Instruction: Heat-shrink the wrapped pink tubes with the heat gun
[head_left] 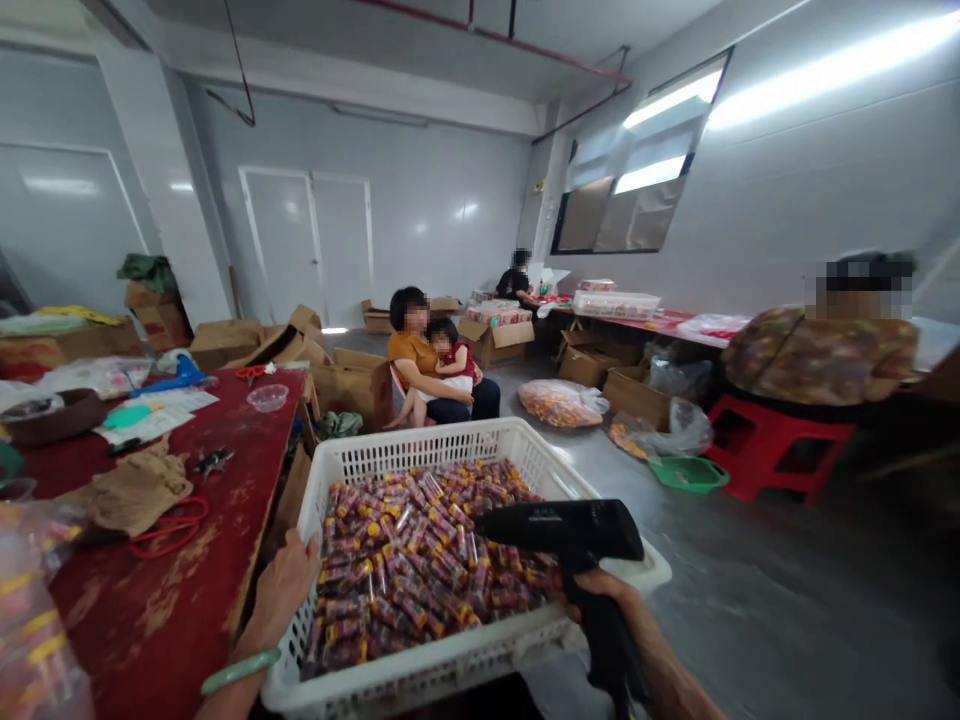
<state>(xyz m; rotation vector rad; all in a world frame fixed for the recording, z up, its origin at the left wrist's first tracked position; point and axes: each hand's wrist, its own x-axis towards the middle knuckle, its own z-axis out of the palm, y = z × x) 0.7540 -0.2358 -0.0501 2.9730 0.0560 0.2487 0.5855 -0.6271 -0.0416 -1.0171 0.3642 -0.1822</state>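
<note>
My right hand is wrapped round the handle of a black hair dryer. Its nozzle points left, over a heap of small clear tubes with yellow caps and purplish-pink labels. These tubes lie jumbled in a large white plastic basket with slotted walls. At the basket's left rim, my left hand is closed on the edge, its fingertips partly hidden. A pale green bangle circles my left wrist.
On the left, a worn red table holds brown paper, red cord and a plastic bowl. Ahead sits a person holding a child. Another person sits on a red stool at right. Cardboard boxes and filled bags stand on the floor.
</note>
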